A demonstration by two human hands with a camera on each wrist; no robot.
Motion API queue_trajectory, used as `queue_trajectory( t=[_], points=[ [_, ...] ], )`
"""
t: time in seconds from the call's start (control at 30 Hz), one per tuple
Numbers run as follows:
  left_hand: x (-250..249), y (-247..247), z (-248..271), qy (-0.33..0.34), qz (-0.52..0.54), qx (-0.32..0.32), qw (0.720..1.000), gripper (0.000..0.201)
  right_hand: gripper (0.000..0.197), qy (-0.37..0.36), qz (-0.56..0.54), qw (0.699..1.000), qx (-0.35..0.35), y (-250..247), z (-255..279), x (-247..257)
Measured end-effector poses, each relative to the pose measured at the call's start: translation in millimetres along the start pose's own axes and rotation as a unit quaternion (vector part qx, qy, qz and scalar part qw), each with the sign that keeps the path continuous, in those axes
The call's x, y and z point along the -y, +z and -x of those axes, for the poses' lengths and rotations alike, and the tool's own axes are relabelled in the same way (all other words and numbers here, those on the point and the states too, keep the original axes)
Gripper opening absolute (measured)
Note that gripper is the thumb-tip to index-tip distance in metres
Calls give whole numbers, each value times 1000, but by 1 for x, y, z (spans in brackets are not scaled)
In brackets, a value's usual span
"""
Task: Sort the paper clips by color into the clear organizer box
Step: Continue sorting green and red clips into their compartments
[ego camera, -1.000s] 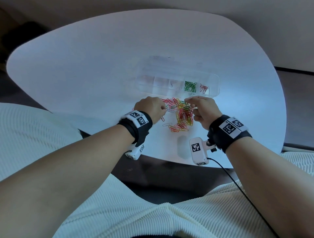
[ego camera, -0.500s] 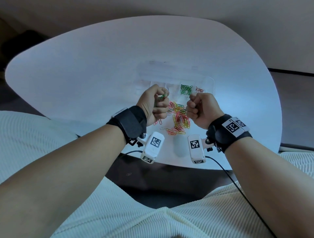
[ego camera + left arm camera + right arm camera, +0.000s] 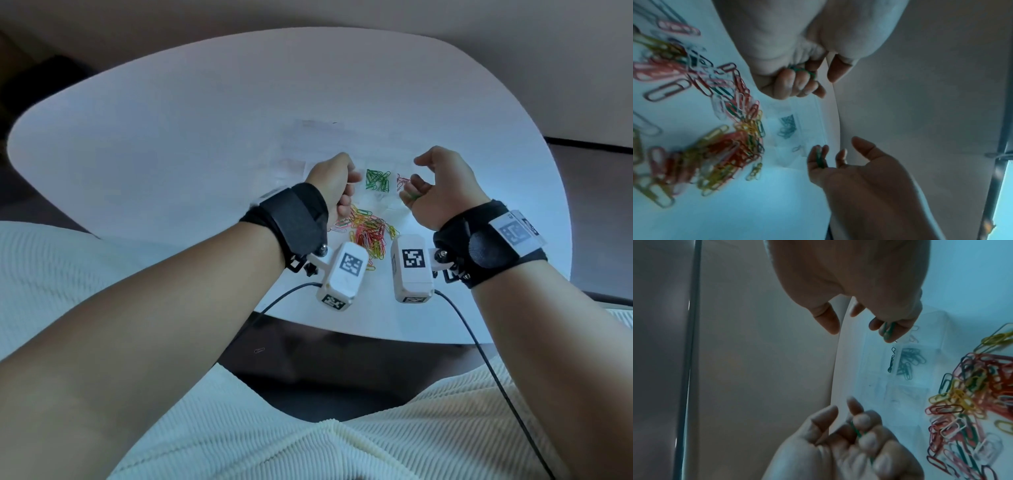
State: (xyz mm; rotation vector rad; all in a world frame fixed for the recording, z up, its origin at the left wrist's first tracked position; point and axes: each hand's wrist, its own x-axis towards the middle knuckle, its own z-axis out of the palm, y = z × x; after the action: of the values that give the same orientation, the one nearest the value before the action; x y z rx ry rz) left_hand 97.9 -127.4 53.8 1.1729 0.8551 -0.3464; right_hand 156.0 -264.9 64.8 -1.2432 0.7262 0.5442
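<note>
1. Head view: both hands are raised over the table (image 3: 171, 144), the left hand (image 3: 334, 186) and right hand (image 3: 442, 192) flanking the box (image 3: 383, 202). What the left fingers enclose is hidden here.
2. Left wrist view: the left fingers (image 3: 791, 84) are curled tight on green clips (image 3: 803, 71); how many, I cannot tell.
3. Right wrist view: the right hand's lower fingers (image 3: 892, 331) curl on one green clip (image 3: 889, 331), thumb and forefinger spread apart.
4. One box compartment holds a green bunch (image 3: 376, 180), too tangled to count; the next holds a few red clips (image 3: 402, 181).
5. One mixed pile (image 3: 368, 233) of red, yellow, green and white clips lies on the table just in front of the box.
</note>
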Motion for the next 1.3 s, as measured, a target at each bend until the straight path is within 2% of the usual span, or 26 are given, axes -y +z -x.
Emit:
queue_trajectory(
  t=[0.1,0.27,0.4,0.57,0.7,0.9,0.97,1.1,1.17,1.23,1.3],
  points=[
    [-11,7,-1,-17,29,-5,999,22,30,4,-13,1000,23,3,3,3],
    [-23,16,-4,-26,67,-7,997,39,19,11,-28,997,68,6,3,5],
    [-24,23,-7,-26,97,1,995,43,44,36,7,994,103,4,0,0],
    [-24,30,-13,-24,131,13,991,45,51,14,-30,994,103,3,1,5],
    [-25,33,-18,-28,116,27,992,52,47,-20,-53,995,85,0,0,8],
    [-21,28,-17,-27,69,83,994,75,35,-45,-33,995,80,-4,-3,7],
    [-19,22,-15,-12,59,84,995,69,28,-55,-20,995,83,-5,-3,6],
    [-17,8,-6,72,2,46,996,37,14,-69,22,990,122,-3,1,2],
    [-15,-2,0,116,-42,36,992,23,14,-87,108,979,151,-2,5,1],
    [-12,-14,5,156,-109,22,982,17,18,-108,254,945,173,-1,7,-4],
    [-6,-25,8,197,-237,-19,951,13,22,-133,391,896,165,0,4,-14]
  ],
)
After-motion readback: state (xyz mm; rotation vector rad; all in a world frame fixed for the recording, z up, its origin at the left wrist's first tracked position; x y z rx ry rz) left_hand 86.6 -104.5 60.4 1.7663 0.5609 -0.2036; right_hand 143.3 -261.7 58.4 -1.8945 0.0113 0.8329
